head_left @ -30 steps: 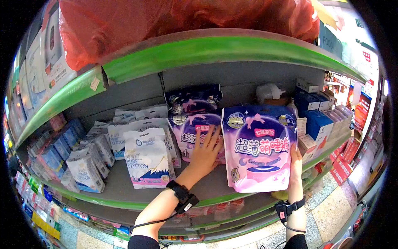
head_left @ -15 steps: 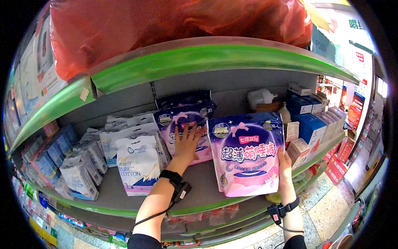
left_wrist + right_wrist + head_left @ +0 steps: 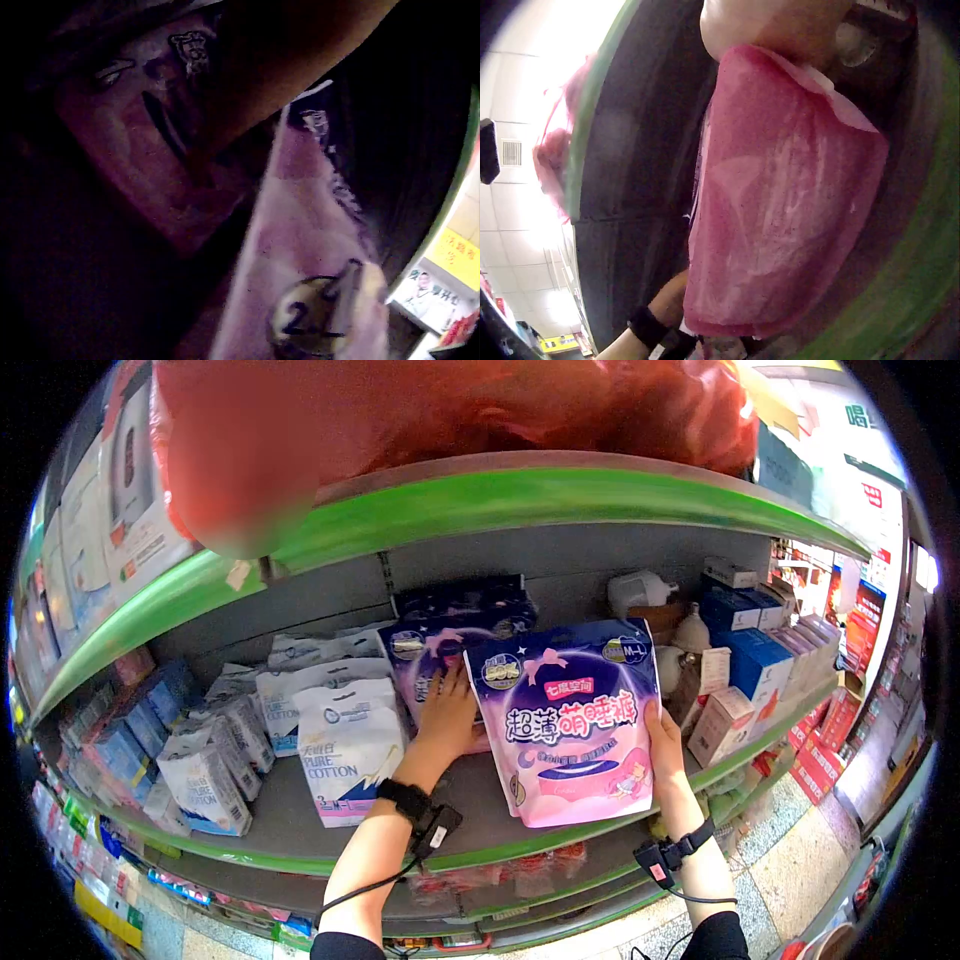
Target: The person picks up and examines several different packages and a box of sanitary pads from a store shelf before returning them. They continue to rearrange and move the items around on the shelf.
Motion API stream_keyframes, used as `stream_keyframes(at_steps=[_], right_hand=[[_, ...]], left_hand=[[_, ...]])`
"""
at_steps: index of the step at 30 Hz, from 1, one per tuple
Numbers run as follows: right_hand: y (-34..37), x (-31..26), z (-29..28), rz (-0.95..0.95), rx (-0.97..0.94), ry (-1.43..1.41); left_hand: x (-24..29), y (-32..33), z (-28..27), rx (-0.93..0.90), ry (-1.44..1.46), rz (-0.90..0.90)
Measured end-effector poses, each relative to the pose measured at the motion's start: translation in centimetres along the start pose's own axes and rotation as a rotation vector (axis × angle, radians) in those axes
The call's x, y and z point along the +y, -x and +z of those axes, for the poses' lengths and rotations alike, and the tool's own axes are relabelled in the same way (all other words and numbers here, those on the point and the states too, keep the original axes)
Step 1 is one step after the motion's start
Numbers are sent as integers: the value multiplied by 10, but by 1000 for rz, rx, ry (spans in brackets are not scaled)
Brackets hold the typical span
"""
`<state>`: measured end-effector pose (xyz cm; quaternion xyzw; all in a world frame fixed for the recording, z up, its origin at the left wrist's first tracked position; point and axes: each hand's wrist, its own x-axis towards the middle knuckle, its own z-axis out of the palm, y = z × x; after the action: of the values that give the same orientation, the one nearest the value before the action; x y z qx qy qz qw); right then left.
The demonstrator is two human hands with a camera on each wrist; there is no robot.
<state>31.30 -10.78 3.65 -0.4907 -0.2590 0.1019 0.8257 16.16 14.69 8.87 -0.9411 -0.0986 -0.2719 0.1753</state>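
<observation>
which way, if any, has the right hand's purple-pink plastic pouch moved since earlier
Yes: in the head view, the purple-pink plastic pouch has moved left, away from the shelved blue-white cardboard box.

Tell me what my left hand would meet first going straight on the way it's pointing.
Your left hand would most likely meet the purple-and-pink pack directly before it; they look very close or touching, though depth is unclear.
</observation>
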Motion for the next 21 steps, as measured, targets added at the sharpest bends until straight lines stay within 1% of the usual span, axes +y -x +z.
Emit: stream_keyframes(at_steps=[1,3,4,5,7,8,9,11,12,13,15,16,17,18,19,21], right_hand=[[-3,-1,8,6,-31,-11],[1,-1,14,12,-36,-63],[3,-4,20,2,-75,-106],[3,-1,22,8,-78,-114],[0,7,42,20,-140,-76],[-3,20,67,10,-140,-16],[-9,33,69,-26,-165,153],[-17,50,80,37,-330,408],[-18,50,81,3,-451,457],[-15,43,86,1,-450,460],[-6,24,93,32,-533,702],[-9,29,84,-22,-519,643],[-13,33,82,-21,-515,644],[-18,33,81,-101,-531,773],[-22,30,80,-183,-548,900],[-24,23,88,-209,-517,927]], left_hand=[[-2,11,-17,-2,-20,-27],[-4,32,-28,59,536,-73],[0,42,-45,-11,598,-207],[5,50,-54,-17,590,-212],[2,68,-76,-22,729,-469],[-1,78,-89,26,860,-487],[4,80,-85,26,859,-485],[4,94,-75,136,421,-40],[11,99,-69,20,397,9],[17,104,-64,-93,372,58],[16,108,-41,-99,431,77],[21,105,-36,-71,293,105],[22,104,-31,-45,155,133],[26,103,-37,-94,96,124],[27,101,-33,-92,93,129],[29,100,-20,9,-161,151]])
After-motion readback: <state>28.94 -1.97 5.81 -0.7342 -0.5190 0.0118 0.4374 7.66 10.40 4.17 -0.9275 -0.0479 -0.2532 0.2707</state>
